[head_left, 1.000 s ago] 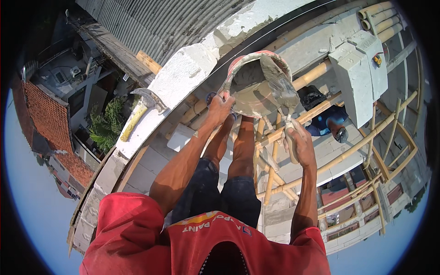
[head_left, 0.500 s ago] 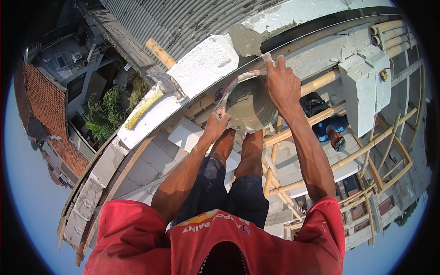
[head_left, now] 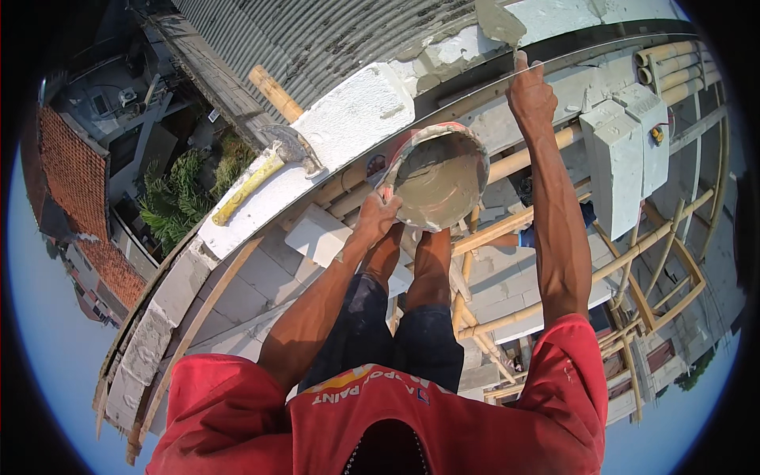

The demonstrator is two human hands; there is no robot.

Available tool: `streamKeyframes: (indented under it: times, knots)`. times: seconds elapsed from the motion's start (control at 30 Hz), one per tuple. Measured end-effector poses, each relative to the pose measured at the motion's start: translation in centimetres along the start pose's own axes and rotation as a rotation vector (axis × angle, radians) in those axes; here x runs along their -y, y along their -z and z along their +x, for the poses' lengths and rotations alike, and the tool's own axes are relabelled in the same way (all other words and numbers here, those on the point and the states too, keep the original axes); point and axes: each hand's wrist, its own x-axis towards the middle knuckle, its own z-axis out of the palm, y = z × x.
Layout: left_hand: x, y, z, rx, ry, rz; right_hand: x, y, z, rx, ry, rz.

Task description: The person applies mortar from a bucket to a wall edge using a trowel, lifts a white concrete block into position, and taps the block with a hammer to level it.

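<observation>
Harsh sunlight, crisp shadows — strong fisheye bending at rim, dark vignette corners, focus sharp.

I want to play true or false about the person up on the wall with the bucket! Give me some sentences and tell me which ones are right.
1. The left hand holds the bucket by its rim. True.
2. The bucket is empty. False: grey mortar fills its inside.
3. The right hand is raised to the top of the white block wall, with a trowel of mortar. True.
4. The hammer is in the right hand. False: it lies on the wall, left of the bucket, in no hand.
5. The person wears a blue shirt. False: the shirt is red.
</observation>
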Motion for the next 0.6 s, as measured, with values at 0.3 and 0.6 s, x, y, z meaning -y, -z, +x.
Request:
streamKeyframes:
  times: [0.3, 0.6]
  knots:
    - [-3.4, -2.4, 1.7, -0.050, -0.003, -0.039, -4.6, 5.3, -9.6, -0.026, -0.237, 0.291]
    - [-3.8, -6.5, 2.6, -0.014, 0.014, -0.012, -3.3, 7.4, -25.3, 0.560, -0.502, 0.681]
